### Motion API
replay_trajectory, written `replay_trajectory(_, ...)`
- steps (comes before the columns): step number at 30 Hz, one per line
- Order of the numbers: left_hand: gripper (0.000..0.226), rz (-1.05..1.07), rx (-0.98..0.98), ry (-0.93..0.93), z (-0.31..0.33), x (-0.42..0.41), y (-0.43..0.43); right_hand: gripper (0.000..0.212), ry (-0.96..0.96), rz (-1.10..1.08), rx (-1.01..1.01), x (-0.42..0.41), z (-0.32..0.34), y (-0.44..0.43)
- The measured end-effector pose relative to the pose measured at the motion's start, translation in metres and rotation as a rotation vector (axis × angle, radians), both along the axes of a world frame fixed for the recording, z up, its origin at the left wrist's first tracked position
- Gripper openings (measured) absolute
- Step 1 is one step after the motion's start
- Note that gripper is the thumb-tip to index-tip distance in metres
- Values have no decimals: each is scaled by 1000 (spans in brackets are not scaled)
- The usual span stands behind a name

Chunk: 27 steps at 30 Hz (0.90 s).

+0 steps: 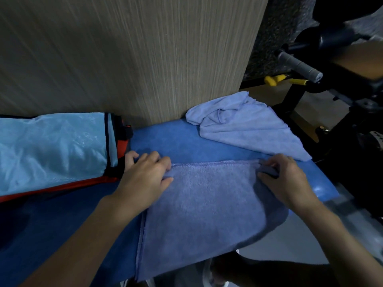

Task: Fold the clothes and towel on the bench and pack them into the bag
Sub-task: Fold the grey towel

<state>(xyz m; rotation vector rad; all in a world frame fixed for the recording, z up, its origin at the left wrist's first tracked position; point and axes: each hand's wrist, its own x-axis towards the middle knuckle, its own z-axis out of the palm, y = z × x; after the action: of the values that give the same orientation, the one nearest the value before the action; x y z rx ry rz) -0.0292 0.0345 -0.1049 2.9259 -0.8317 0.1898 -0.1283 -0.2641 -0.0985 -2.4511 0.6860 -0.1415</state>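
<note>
Fingers of left hand (145,175) and right hand (288,179) pinch the far corners of the lavender terry towel (203,208), spread on the blue padded bench (182,141). Its far hem runs left-right; light-blue fabric bag (51,150) sits just beside the left hand.

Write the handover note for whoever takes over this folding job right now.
Hands: left hand pinches the towel at its far left corner; right hand pinches its far right corner.
Things: towel lies flat on the bench, near edge hanging over; crumpled cloth at the bench's far right end; bag on the left.
Done: nothing visibly packed.
Left: finish folding the towel, fold the cloth, pack both.
</note>
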Motion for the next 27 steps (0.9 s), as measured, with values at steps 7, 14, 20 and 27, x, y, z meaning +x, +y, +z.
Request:
replay_trajectory(7, 29, 1, 50, 66, 3, 0, -2, 19, 9, 41, -76, 6, -4, -3)
replay_trajectory(14, 11, -35, -13, 91, 2, 1, -1, 32, -96, 135, -78, 9, -8, -8)
replay_trajectory(20, 16, -42, -29, 66, 4, 2, -3, 23, -135, 157, -34, 12, -14, -13)
replay_trajectory(27, 28, -39, -71, 73, 12, 0, 8, 24, -44, 247, -28, -2, -6, -20)
